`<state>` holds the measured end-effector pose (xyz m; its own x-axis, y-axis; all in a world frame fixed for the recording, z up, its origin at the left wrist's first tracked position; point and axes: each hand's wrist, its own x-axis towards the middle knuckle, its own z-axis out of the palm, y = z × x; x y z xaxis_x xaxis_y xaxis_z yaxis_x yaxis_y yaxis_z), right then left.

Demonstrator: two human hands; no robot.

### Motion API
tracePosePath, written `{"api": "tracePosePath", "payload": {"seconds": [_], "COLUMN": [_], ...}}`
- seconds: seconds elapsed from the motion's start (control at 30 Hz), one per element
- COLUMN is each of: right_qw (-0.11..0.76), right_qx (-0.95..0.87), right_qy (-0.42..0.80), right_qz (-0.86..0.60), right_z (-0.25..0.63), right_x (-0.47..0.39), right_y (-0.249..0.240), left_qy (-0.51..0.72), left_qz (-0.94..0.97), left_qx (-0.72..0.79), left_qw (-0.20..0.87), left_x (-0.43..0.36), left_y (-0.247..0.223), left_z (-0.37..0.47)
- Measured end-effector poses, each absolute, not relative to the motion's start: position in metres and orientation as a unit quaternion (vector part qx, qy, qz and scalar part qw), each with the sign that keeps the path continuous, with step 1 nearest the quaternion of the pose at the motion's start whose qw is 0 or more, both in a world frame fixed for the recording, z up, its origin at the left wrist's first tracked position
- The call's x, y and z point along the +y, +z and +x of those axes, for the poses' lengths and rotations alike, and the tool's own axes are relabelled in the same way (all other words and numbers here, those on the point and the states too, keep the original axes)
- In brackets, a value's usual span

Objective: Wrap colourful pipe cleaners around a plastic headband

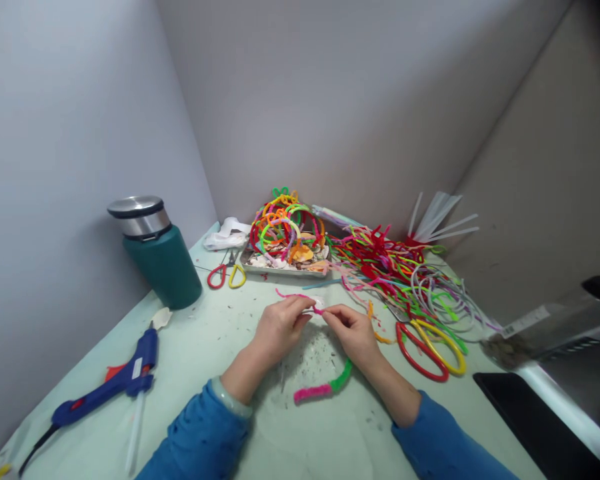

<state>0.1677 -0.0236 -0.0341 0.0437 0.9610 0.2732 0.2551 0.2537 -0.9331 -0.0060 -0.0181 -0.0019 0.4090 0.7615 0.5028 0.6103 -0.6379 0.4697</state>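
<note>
My left hand (279, 328) and my right hand (353, 333) meet over the middle of the table. Both are closed, with fingertips pinching a thin pink pipe cleaner (294, 295). One loose end of it points up and left past my left fingers. A small pale bit shows between the fingertips, too small to name. Below my right hand lies a thick fuzzy strip (314, 393), pink at one end and green further up. Its upper part disappears behind my right hand and wrist, so I cannot tell whether it joins the pink piece.
At the back, a metal tray (285, 271) holds shells and coloured loops. Right of it spreads a pipe cleaner heap (380, 257), with large red-and-yellow scissors (433, 350) in front. On the left are small scissors (226, 275), a green flask (163, 267) and a blue glue gun (130, 377).
</note>
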Motion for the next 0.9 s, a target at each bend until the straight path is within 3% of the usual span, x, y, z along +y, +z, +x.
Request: {"api": "tracePosePath", "payload": {"seconds": [0.2, 0.9], "right_qw": [0.512, 0.520], "right_qx": [-0.612, -0.621], "right_qy": [0.341, 0.343], "right_qz": [-0.497, -0.475], "right_z": [0.1673, 0.1664], "right_x": [-0.0260, -0.0290], "right_y": [-0.0312, -0.0289], "left_qy": [0.340, 0.365], "left_qz": [0.845, 0.818], "left_qx": [0.406, 0.421], "left_qw": [0.070, 0.146], "left_x": [-0.0163, -0.0163], "left_y": [-0.0047, -0.0005], "left_z": [-0.0050, -0.0044]}}
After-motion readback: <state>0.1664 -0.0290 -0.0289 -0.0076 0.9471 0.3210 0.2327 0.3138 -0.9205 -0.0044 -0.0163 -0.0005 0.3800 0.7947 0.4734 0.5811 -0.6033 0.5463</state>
